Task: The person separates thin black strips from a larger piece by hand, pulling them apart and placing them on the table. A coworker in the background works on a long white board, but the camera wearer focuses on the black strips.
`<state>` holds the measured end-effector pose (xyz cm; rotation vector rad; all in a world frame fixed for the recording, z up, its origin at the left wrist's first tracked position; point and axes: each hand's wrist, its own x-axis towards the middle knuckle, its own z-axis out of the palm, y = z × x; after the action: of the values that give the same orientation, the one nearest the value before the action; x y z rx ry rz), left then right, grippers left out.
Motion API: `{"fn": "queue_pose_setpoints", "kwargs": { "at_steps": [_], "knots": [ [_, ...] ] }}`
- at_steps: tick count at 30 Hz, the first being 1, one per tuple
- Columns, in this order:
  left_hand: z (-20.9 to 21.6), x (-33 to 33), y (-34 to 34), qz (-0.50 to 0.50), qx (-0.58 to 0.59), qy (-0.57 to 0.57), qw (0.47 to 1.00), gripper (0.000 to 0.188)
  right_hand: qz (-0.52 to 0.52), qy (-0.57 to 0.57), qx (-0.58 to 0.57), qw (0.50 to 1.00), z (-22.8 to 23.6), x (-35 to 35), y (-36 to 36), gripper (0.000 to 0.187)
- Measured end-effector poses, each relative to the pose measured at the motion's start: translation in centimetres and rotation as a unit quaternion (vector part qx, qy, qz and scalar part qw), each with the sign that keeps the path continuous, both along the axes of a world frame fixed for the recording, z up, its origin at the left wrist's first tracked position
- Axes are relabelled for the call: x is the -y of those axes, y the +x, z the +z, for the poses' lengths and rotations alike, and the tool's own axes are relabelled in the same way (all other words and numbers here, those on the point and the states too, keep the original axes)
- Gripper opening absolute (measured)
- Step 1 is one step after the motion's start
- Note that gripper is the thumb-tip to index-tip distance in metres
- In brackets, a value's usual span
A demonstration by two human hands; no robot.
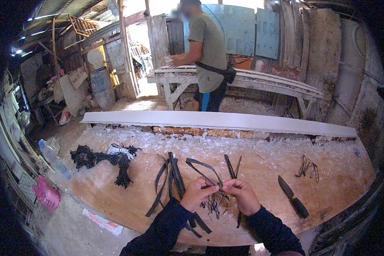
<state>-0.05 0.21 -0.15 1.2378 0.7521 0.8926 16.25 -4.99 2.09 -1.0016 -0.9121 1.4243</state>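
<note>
The left hand [195,194] and right hand [244,196] pinch a looped black strip [196,161] above the table [264,181]; close, light grips should limit twisting.

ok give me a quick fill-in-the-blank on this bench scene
The bare left hand and bare right hand hold a thin, flat strip coloured ____.
The long black-handled knife lies on the brown wooden tabletop, to the hands' ____.
Among the thin, tangled black strands are some coloured ____.
Missing words: black; right; white.
</note>
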Motion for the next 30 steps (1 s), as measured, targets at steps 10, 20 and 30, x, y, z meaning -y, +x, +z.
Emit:
{"fn": "queue_pose_setpoints", "kwargs": {
  "at_steps": [10,20,30],
  "knots": [
    [0.2,0.0,-0.2,-0.026,0.006,-0.03,0.999,0.01,0.016,0.041,0.051,0.998,-0.5,-0.3,0.2,0.014],
    [0.6,0.2,-0.3,-0.023,-0.018,-0.053,0.998,0.015,0.021,0.033,0.06,0.997,-1.1,-0.6,0.4,0.012],
    [0.6,0.2,-0.3,-0.032,-0.004,-0.038,0.999,0.013,0.018,0.077,0.102,0.992,-1.2,-0.7,0.4,0.011]
  ]
}}
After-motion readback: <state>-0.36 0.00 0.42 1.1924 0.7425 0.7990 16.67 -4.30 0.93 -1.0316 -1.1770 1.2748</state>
